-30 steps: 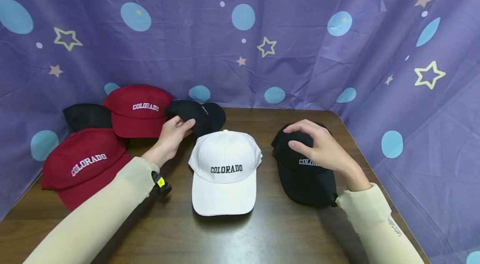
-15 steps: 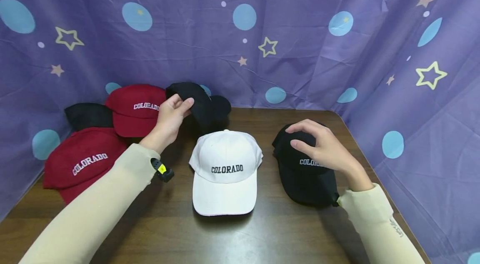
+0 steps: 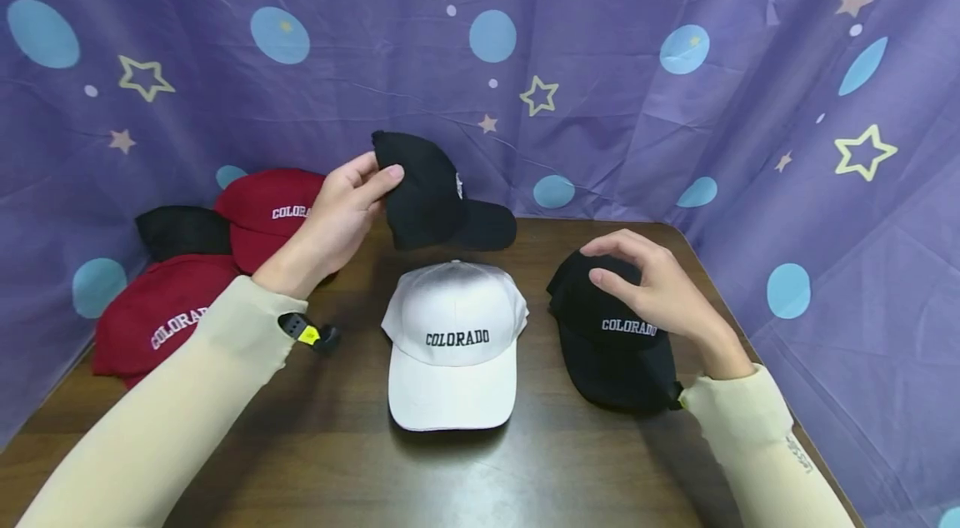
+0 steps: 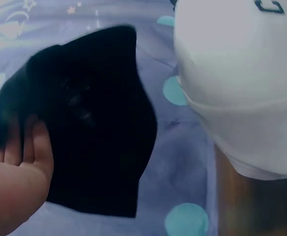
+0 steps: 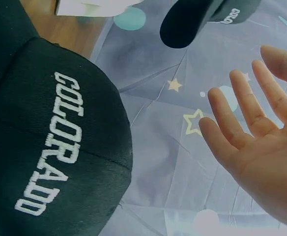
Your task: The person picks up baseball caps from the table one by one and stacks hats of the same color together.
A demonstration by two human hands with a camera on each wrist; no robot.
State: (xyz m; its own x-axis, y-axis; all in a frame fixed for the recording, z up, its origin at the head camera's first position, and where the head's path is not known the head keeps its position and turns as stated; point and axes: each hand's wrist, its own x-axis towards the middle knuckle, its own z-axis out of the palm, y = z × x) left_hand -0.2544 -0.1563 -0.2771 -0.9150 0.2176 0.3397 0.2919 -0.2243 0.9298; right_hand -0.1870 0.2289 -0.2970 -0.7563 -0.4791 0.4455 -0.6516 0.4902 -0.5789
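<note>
My left hand pinches the back edge of a black baseball cap, raised behind the white cap with its brim pointing right. In the left wrist view the fingers lie against the dark crown of that cap. My right hand hovers by a second black cap with COLORADO in white letters, its fingers relaxed and holding nothing. The right wrist view has that cap at the left and the spread fingers at the right, apart from it. Between the hands sits a white COLORADO cap.
Two red COLORADO caps, one in front and one behind, lie at the left, partly hidden by my left arm. Another black cap is behind them. A purple star-patterned curtain borders the wooden table at the back and sides.
My left hand has lifted the black cap from beside the rear red cap, moving it up and right, and its brim has swung into side view. The right hand has barely moved.
</note>
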